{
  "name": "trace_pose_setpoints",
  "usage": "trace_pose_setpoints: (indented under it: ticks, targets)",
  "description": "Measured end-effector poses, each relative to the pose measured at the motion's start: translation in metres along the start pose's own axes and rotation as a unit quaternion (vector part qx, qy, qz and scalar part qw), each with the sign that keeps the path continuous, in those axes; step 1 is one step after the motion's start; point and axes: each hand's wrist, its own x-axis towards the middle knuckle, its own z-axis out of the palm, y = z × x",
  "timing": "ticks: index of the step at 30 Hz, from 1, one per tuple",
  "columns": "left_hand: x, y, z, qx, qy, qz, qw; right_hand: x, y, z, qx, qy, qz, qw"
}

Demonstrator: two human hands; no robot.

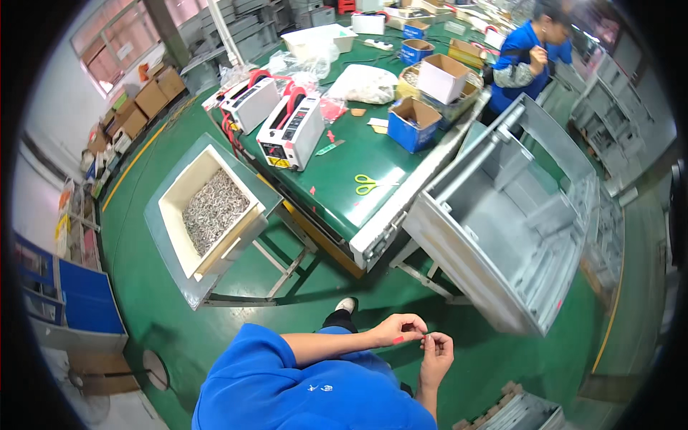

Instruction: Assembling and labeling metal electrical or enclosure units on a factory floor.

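Note:
In front of my body, above the green floor, my left hand [398, 330] and my right hand [436, 356] meet at the fingertips. Each has thumb and fingers pinched together. Whatever lies between them is too small to make out. A short strip of red tape [398, 340] sticks to my left hand near the thumb. Ahead of both hands stands a green-topped table [337, 204], with yellow-green-handled scissors [366, 185] and a green-handled cutter [328, 148] on it, both apart from my hands.
A cream bin [188, 247] of small metal parts stands on a stand at left. White tape dispensers [290, 132] and a blue carton [413, 125] are on the table. A large grey metal housing [459, 258] stands at right. Beyond it is a person in blue [519, 61].

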Motion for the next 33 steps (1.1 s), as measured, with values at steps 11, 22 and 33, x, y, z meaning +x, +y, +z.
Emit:
trace_pose_setpoints:
  ticks: [11,22,33]
  targets:
    - [0.076,0.021,0.061,0.167,-0.075,0.062,0.981,0.036,-0.024,-0.074,0.041,0.043,-0.053,0.997]
    - [0.195,-0.016,0.334,0.159,-0.176,0.129,0.963,0.049,-0.088,-0.372,0.006,0.067,-0.096,0.993]
    - [0.406,-0.048,0.447,0.065,-0.089,0.072,0.991,0.234,-0.135,-0.545,0.004,0.086,-0.122,0.989]
